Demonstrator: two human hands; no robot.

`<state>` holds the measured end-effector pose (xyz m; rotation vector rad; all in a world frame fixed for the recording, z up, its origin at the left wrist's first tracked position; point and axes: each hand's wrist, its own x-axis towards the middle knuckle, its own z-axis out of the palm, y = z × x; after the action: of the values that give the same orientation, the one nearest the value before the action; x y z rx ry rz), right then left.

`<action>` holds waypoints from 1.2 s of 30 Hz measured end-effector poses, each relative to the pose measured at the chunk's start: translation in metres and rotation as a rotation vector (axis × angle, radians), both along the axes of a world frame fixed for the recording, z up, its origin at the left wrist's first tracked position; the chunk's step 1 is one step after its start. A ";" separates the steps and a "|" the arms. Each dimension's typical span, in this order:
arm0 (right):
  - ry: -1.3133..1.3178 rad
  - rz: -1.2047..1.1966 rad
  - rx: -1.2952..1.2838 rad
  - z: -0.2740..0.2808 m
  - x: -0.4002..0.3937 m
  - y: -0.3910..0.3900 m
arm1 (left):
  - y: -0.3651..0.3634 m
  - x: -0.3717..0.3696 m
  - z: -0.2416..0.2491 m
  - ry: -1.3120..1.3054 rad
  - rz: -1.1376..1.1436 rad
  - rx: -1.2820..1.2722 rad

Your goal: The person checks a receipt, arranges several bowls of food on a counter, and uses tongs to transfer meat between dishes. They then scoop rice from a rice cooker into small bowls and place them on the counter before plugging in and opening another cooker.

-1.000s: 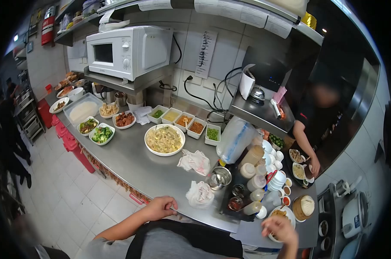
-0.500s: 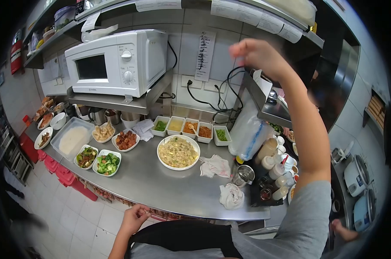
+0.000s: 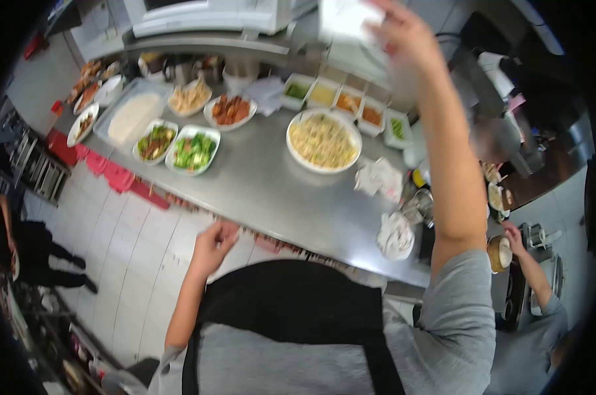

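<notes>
My right hand (image 3: 403, 36) is raised at the top of the view, its fingers closed on a white paper slip (image 3: 350, 21) that is blurred and partly cut off by the frame's edge. Below that arm, a white bowl of fried rice (image 3: 324, 141) stands on the steel counter. My left hand (image 3: 214, 247) hangs in front of the counter's near edge, fingers loosely bent and thumb apart, with nothing visible in it. Two white dishes, one of green broccoli (image 3: 196, 150) and one of mixed vegetables (image 3: 156, 142), sit beyond it.
Small tubs of toppings (image 3: 323, 95) line the back. Crumpled cloths (image 3: 379, 179) lie at right on the steel counter (image 3: 265, 191). A microwave (image 3: 209, 16) sits on a shelf above. One co-worker's arm (image 3: 531, 266) reaches in at right; another person (image 3: 38, 253) is at far left.
The view has tipped down and shifted left. My right hand, blurred and near the wall before, now has a white paper slip. My left hand stays low, its thumb now farther from the fingers.
</notes>
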<state>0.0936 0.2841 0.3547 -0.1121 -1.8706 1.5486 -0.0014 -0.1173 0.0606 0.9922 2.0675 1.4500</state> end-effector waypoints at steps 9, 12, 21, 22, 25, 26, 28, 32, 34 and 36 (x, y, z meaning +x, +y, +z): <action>-0.644 -0.119 -0.371 -0.364 0.050 -0.134 | 0.095 -0.010 -0.047 0.584 -0.016 0.056; -0.595 -0.221 -0.056 -0.382 0.051 -0.135 | 0.120 -0.002 -0.061 0.582 -0.027 0.029; -0.616 -0.267 0.132 -0.376 0.048 -0.135 | 0.136 -0.001 -0.070 0.574 -0.081 -0.058; -0.611 -0.263 0.139 -0.373 0.049 -0.135 | 0.136 -0.001 -0.069 0.590 -0.087 -0.077; -0.600 -0.283 0.147 -0.371 0.049 -0.137 | 0.138 0.000 -0.067 0.633 -0.100 -0.123; -0.597 -0.290 0.147 -0.370 0.050 -0.137 | 0.139 0.001 -0.066 0.645 -0.103 -0.137; -0.588 -0.302 0.147 -0.367 0.049 -0.139 | 0.141 -0.001 -0.068 0.647 -0.135 -0.185; -0.652 -0.321 0.207 -0.365 0.049 -0.140 | 0.138 0.001 -0.038 0.766 -0.146 -0.379; -0.629 -0.354 0.395 -0.370 0.049 -0.131 | 0.130 0.001 -0.019 0.900 -0.111 -0.555; -0.424 -0.330 0.666 -0.332 0.060 -0.121 | 0.115 0.004 -0.009 1.001 -0.046 -0.513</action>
<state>0.1541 0.1634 0.0230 -0.4435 -2.4530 0.6592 0.0024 -0.0019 0.0512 1.6990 2.8052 0.2857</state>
